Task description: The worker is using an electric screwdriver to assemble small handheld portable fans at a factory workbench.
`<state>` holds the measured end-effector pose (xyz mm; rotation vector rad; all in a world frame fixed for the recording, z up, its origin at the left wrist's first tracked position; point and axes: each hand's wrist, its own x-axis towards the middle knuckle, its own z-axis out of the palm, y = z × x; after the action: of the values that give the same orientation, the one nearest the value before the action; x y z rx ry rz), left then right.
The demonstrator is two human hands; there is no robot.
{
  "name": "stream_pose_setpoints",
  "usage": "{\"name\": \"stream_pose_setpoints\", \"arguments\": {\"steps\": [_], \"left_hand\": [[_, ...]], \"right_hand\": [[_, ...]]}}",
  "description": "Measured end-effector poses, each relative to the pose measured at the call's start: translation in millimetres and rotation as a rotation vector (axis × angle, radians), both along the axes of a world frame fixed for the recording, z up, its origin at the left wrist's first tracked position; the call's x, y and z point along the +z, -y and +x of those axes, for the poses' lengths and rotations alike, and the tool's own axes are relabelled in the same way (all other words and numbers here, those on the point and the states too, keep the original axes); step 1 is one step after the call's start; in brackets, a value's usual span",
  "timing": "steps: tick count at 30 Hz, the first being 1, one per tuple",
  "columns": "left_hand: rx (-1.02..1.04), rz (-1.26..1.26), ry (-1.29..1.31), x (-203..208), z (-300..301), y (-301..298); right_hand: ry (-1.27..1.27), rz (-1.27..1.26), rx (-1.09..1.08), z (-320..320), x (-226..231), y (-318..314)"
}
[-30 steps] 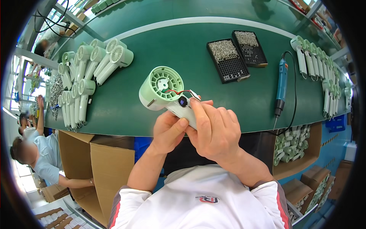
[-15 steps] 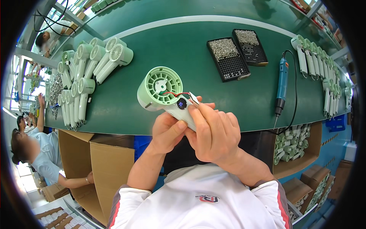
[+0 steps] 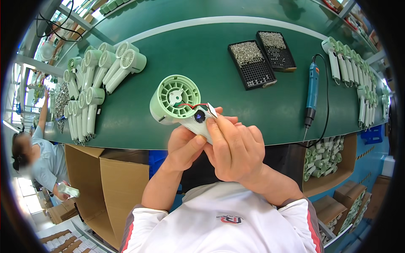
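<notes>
A pale green and white handheld fan is held over the near edge of the bench, its round head up and to the left. The open head shows a slotted ring and a hub, and thin red and dark wires run from it to the handle. My left hand is closed around the handle from below. Fingers of my right hand pinch the handle's upper end, beside a small white pointed piece. Near the fingertips, a round dark display is lit.
Several fans lie at the left; more line the right. Two black screw trays sit at the back. A blue electric screwdriver with a cord lies to the right. Cardboard boxes flank me, and a co-worker is at left.
The fan and both my hands have shifted very slightly to the left. The co-worker's lower hand has come out of the box with a pale object in it.
</notes>
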<state>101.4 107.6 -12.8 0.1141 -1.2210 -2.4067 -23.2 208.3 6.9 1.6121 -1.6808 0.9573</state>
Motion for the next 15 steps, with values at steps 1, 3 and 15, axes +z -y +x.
{"name": "stream_pose_setpoints", "arguments": {"steps": [1,3,15], "left_hand": [[-0.002,0.0,0.0,0.3,-0.2,0.0],[-0.007,0.0,0.017,1.3,-0.4,0.0],[0.003,-0.009,0.003,-0.6,-0.2,0.0]], "right_hand": [[-0.018,-0.002,-0.002,-0.7,-0.7,0.3],[-0.036,-0.004,-0.006,-1.2,-0.9,-0.2],[0.008,0.022,0.013,-0.7,0.4,-0.3]]}}
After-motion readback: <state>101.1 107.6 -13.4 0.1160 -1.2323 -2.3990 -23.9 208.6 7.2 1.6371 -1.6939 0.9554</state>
